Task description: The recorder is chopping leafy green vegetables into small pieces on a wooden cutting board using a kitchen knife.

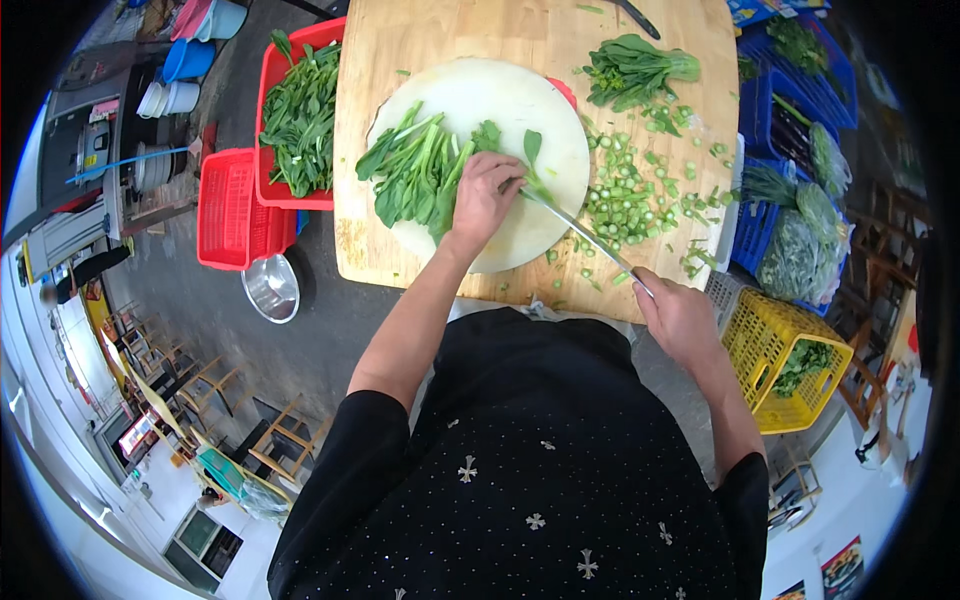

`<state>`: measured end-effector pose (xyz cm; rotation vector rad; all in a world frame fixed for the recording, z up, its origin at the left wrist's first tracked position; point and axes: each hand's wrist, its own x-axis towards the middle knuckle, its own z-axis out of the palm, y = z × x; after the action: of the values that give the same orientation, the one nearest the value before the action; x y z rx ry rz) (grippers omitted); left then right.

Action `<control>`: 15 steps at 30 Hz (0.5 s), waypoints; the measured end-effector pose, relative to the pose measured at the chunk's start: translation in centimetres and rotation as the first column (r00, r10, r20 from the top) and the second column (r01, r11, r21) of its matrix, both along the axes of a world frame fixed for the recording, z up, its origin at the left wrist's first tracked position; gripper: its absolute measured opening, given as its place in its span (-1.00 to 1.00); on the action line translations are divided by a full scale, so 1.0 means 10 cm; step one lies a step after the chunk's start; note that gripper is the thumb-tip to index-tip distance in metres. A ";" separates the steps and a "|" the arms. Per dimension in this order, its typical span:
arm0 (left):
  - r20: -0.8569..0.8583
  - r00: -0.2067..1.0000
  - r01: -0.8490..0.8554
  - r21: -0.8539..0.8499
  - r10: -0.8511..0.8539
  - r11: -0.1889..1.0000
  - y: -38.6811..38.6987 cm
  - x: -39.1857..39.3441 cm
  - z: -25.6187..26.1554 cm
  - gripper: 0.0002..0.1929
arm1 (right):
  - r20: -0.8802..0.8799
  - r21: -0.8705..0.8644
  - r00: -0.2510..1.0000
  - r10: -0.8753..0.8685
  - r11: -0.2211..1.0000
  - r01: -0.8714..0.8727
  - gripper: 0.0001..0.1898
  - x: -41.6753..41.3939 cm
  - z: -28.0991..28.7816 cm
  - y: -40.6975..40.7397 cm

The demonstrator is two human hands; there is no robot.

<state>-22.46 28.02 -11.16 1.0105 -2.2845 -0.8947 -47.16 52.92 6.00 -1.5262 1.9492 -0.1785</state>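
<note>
My left hand (pixel 487 191) is over a round white cutting board (pixel 517 244), its fingers closed on a leafy green stalk (pixel 533 174). In my right hand (pixel 681 316) is the handle of a knife (pixel 589 236), mostly covered by my fingers. The blade slants across the board's right edge, its tip end at the stalk beside my left fingertips. To the left of that hand lies a pile of leafy greens (pixel 416 176) on the board. Chopped stem pieces (pixel 622 199) are scattered right of the board, with a whole bunch of greens (pixel 641 71) farther back.
A wooden table (pixel 450 30) carries the board, with a black handle (pixel 639 19) at its far edge. Left are a red basket of greens (pixel 300 112), an empty red basket (pixel 225 210) and a steel bowl (pixel 271 289). Blue crates (pixel 757 232) and a yellow crate (pixel 780 375) stand right.
</note>
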 end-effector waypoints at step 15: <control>0.010 1.000 0.013 0.020 -0.013 1.000 -0.03 0.05 -0.05 -0.79 | -0.049 0.038 0.993 0.104 0.994 -0.102 -0.73 -0.11 -0.11 -0.20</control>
<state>-22.00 27.76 -11.69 1.0118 -2.2975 -0.9214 -48.25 50.96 4.91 -1.6183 1.8965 -0.0616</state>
